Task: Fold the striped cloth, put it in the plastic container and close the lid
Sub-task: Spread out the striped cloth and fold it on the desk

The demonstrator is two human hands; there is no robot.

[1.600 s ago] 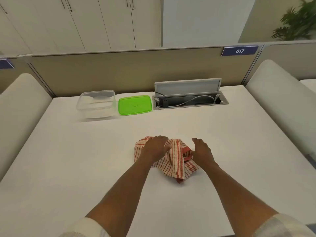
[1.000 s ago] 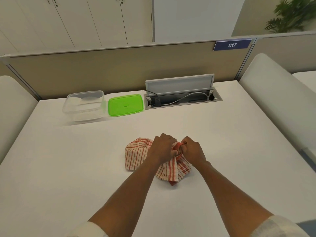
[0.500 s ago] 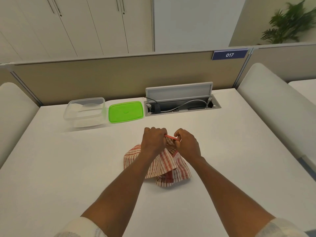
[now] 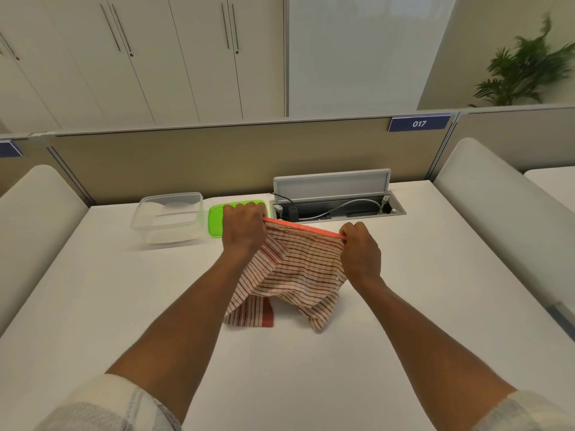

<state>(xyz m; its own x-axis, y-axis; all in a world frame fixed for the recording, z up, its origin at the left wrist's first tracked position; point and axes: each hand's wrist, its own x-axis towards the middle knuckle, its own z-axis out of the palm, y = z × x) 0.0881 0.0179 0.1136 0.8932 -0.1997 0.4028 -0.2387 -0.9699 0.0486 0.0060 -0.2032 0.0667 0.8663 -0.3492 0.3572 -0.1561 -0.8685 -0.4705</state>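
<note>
While raised, left hand (image 4: 244, 230) and right hand (image 4: 361, 248) grip striped cloth (image 4: 295, 275) edge taut.

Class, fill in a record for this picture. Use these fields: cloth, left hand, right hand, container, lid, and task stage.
cloth: striped cloth, unfolded, red edge stretched between both hands, lower end on the table
left hand: left hand gripping one end of the edge
right hand: right hand gripping the other end
container: plastic container, open
lid: green lid, flat beside the container
task stage: folding not yet done

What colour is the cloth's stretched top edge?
Solid orange-red, above red-and-white stripes; the head view shows the top edge best.
</note>
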